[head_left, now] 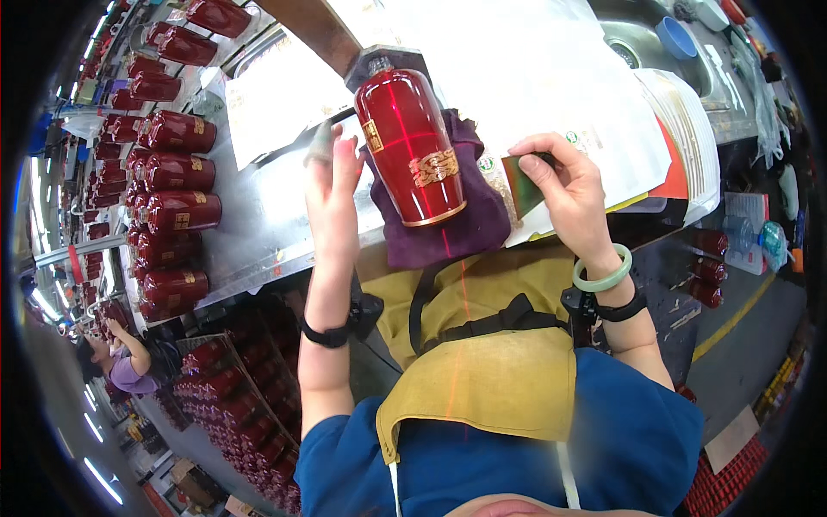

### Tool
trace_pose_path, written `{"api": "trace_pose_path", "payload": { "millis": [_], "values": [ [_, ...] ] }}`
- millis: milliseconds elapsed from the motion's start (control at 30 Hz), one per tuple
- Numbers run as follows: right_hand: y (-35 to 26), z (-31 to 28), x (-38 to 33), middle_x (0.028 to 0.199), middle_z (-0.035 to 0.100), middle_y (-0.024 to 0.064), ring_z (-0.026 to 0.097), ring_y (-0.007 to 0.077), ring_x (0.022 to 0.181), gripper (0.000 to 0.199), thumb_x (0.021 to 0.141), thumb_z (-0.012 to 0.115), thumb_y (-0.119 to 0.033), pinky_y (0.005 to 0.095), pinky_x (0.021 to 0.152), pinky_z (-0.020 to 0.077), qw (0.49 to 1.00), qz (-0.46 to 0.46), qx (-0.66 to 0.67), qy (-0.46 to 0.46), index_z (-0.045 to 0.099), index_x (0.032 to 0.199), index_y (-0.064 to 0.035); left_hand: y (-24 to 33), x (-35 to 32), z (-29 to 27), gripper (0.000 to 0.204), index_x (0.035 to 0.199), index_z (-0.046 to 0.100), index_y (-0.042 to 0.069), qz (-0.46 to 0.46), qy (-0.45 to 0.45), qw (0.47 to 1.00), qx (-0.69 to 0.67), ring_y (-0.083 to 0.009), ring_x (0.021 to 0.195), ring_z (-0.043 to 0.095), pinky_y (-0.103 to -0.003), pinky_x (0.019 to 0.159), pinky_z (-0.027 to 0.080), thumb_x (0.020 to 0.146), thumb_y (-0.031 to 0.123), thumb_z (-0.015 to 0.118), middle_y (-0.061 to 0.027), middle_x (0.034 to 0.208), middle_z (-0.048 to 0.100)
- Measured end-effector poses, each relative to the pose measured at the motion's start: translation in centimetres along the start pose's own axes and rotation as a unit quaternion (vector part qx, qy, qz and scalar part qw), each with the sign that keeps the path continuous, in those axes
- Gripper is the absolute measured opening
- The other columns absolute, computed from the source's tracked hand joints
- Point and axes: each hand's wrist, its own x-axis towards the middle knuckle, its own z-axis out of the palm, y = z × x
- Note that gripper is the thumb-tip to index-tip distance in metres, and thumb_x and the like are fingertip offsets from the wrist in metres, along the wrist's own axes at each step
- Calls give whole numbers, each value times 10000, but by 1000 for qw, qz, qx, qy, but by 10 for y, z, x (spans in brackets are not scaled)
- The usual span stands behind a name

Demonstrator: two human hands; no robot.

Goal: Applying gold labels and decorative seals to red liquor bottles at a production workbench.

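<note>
A glossy dark-red bottle (401,129) with gold decoration lies on a folded purple cloth (487,207) at the bench edge. Its clear neck points away from me, against a dark angled block (413,62). Thin red light lines cross over the bottle. My left hand (332,185) is just left of the bottle, fingers apart and holding nothing; a greyish cover seems to sit on one fingertip. To the right of the cloth, my right hand (564,185) pinches a small, flat, dark green-brown piece (523,185) between thumb and fingers.
White sheets (534,69) cover the bench. Red bottles (179,172) stand in rows along the left, with more bottles (224,388) below. At far right are a metal sink (624,34) and a blue bowl (676,39). Another person (129,362) works at far left.
</note>
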Motion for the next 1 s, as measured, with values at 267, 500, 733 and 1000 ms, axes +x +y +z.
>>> {"api": "trace_pose_path", "payload": {
  "millis": [267,500,733,1000],
  "values": [
    [-24,-10,-2,987,632,36,569,108,921,206,997,696,-221,272,857,462,996,-87,8,-6,659,1095,-44,24,26,29,543,1451,511,26,-224,-148,957,-106,-250,1162,668,-427,998,553,1021,340,615,-126,1315,664],
    [-60,-36,6,775,610,49,571,144,693,231,932,763,-210,306,650,452,993,-96,68,-17,640,1042,-48,52,-45,51,886,1490,400,-30,-110,-343,930,-72,-301,1216,641,-420,1013,539,841,418,803,-188,1350,606],
    [-93,-129,-60,903,624,91,646,287,777,184,904,758,-174,399,670,505,963,-211,-170,-11,665,1022,-69,82,-66,148,908,1371,513,-63,33,-449,889,80,-216,1066,684,-362,972,540,582,157,905,-133,1191,674],
    [-31,-213,-220,922,644,93,666,321,936,129,922,680,-208,422,778,543,885,74,-415,198,729,955,-94,50,-86,233,1096,1567,294,-81,295,-543,771,153,-338,1496,372,-433,1228,282,733,252,922,-233,1608,383]
  ]
}}
